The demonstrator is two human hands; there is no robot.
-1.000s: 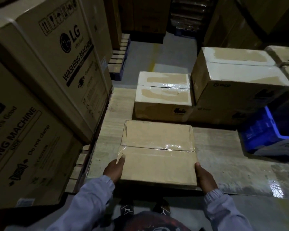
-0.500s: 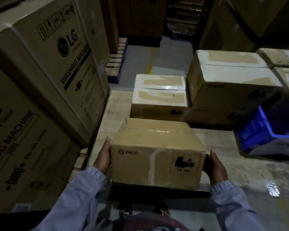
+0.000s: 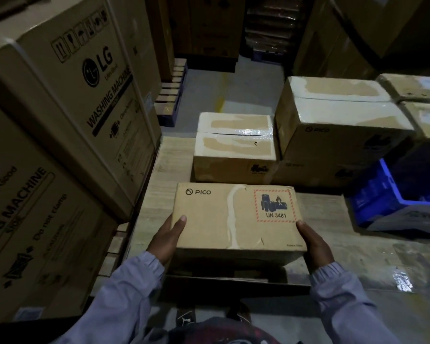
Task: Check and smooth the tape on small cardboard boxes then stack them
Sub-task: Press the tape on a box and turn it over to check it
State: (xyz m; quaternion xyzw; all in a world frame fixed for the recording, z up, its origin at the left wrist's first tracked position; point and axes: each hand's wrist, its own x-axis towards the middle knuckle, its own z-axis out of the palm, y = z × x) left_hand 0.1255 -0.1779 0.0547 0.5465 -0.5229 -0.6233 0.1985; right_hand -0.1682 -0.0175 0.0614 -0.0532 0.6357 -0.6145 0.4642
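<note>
A small brown cardboard box (image 3: 209,219) marked PICO and UN 3481 is held at the near edge of the wooden platform (image 3: 169,160), its printed side turned up with a strip of clear tape running across it. My left hand (image 3: 168,238) grips its left end, thumb on the top face. My right hand (image 3: 313,247) grips its right end. Behind it sits a taped small box (image 3: 233,150), and to the right a stack of two similar boxes (image 3: 338,125).
Large LG washing machine cartons (image 3: 67,115) wall off the left side. A blue plastic crate (image 3: 392,194) sits on the platform at the right. More taped boxes (image 3: 417,95) stand at the far right. Grey floor and pallets (image 3: 171,95) lie beyond.
The box was tipped toward me, from taped top up to printed side up. Both hands stayed on its ends and turned with it.
</note>
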